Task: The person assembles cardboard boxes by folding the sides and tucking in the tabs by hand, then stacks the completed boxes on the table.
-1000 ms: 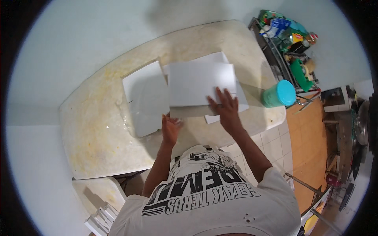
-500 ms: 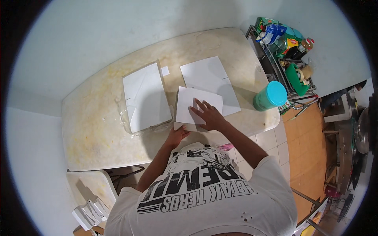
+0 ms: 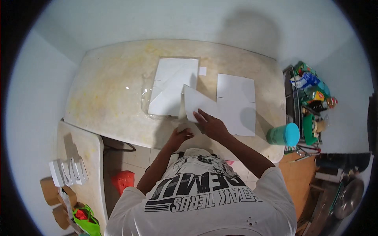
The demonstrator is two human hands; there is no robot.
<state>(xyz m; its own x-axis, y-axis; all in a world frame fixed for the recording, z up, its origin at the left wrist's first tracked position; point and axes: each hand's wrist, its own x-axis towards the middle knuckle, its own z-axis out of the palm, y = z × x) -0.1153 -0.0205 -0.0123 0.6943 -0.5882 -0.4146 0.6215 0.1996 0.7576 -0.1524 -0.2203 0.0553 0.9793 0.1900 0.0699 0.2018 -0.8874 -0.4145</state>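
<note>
A folded sheet of white cardboard [image 3: 200, 101] is tilted up at the table's near edge, its left side standing apart from a lower flap. My right hand [image 3: 212, 126] grips its near right part, thumb and fingers closed on the card. At the near left corner my left hand [image 3: 180, 136] is closed on the lower flap; its fingertips are partly hidden. Behind and to the left lies a stack of white sheets [image 3: 172, 84] with clear plastic around it. To the right lies a flat white cardboard sheet [image 3: 236, 105] with short slits in its sides.
A small white square [image 3: 202, 71] lies between the sheets on the stained table [image 3: 106, 86]. A turquoise-lidded tub [image 3: 281, 135] stands at the right edge, beside a rack [image 3: 293, 94] of packages and bottles. White folded pieces [image 3: 69, 172] stand on a lower table at left.
The folded cardboard has been raised and tilted, its left side opening. My right hand has gone from lying flat on it to gripping its near part. The whole view has turned.
</note>
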